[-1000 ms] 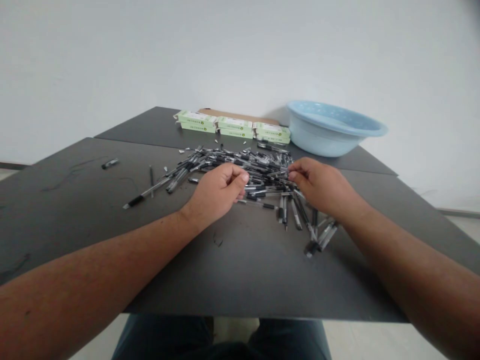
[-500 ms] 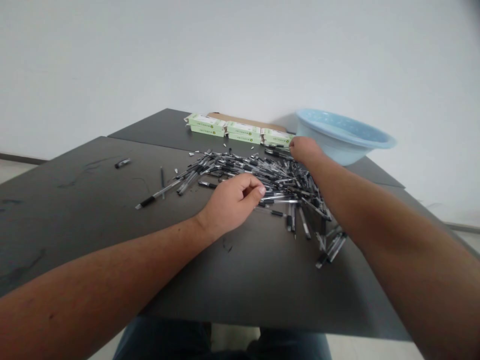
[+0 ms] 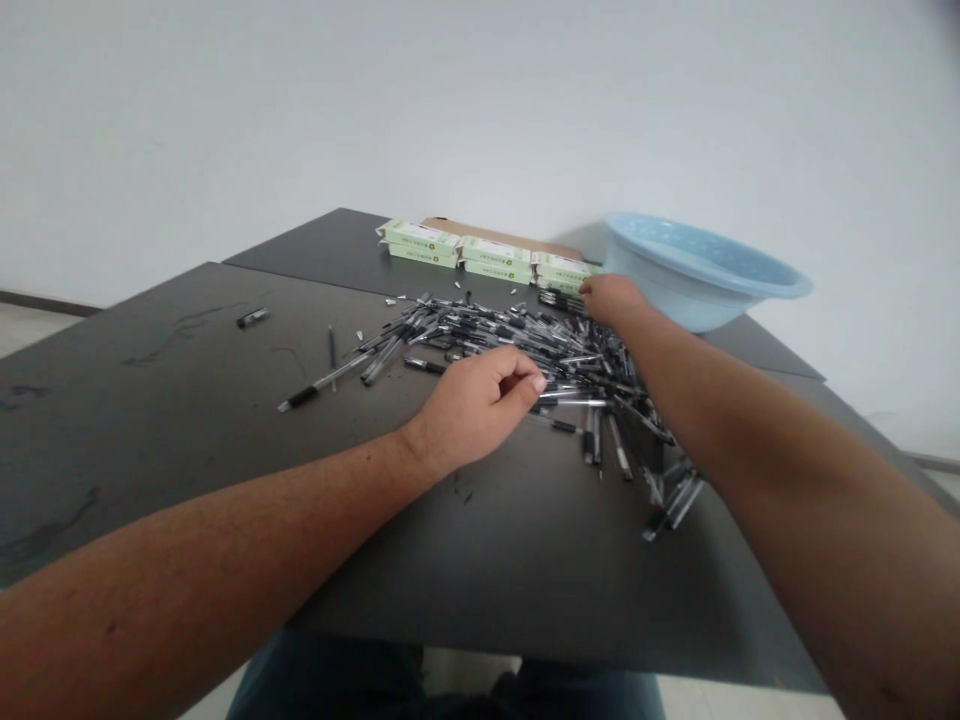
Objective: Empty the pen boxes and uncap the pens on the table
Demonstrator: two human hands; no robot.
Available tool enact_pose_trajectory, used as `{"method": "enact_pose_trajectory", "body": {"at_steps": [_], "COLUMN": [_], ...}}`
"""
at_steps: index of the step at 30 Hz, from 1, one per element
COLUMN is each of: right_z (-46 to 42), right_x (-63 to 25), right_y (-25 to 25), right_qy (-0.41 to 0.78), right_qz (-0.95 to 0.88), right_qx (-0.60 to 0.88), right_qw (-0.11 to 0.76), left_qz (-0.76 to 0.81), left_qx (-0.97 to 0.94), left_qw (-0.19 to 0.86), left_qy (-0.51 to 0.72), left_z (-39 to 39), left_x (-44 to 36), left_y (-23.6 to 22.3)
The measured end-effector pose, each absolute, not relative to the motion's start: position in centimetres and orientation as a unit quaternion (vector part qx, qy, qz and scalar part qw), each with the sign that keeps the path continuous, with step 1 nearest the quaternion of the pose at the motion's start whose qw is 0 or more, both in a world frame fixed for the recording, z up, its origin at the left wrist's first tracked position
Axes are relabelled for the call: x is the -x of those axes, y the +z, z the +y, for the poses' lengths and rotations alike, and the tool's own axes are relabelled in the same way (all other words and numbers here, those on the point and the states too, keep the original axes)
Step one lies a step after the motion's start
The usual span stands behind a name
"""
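Clear pens with black grips make up a large loose pile [image 3: 517, 335] across the middle of the table. My left hand [image 3: 480, 400] rests at the pile's near side, its fingers curled and the thumb tip meeting the forefinger. Whatever it may hold is hidden. Farther back, my right hand [image 3: 611, 298] is closed at the right end of a small row of pens [image 3: 561, 301], just in front of the green-and-white boxes [image 3: 495, 258]. Its fingertips are too covered to show what lies between them.
A light blue basin [image 3: 697, 275] stands at the back right, beyond my right forearm. Brown cardboard [image 3: 517, 236] lies behind the boxes. Off to the left are a short black-and-clear pen part [image 3: 253, 317] and a single pen [image 3: 319, 388]. Small pale tips [image 3: 390, 302] are scattered behind the pile.
The view has shifted slightly, so the table's things sit a little farther right. Both hands keep nearly the same pose. More of the small row of pens shows beside my right hand.
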State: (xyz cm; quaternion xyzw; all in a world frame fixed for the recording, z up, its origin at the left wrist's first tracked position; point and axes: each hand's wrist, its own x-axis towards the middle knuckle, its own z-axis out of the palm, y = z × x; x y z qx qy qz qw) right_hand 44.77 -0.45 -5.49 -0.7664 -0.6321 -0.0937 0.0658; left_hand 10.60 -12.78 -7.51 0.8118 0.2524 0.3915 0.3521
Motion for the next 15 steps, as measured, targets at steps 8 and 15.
{"method": "enact_pose_trajectory", "body": {"at_steps": [8, 15], "right_z": [-7.8, -18.1], "right_x": [-44.1, -42.2], "right_y": [-2.1, -1.8], "right_qy": [-0.111, -0.064], "right_qz": [-0.65, -0.647], "right_qx": [0.746, 0.744], "right_qw": [0.095, 0.157], "left_qz": [0.256, 0.264], "left_qx": [-0.822, -0.828], "left_qw": [0.329, 0.311], "left_qy": [0.388, 0.384], "left_z": [-12.6, -12.5], "left_x": [-10.7, -10.6], "left_y": [-7.7, -7.5]}}
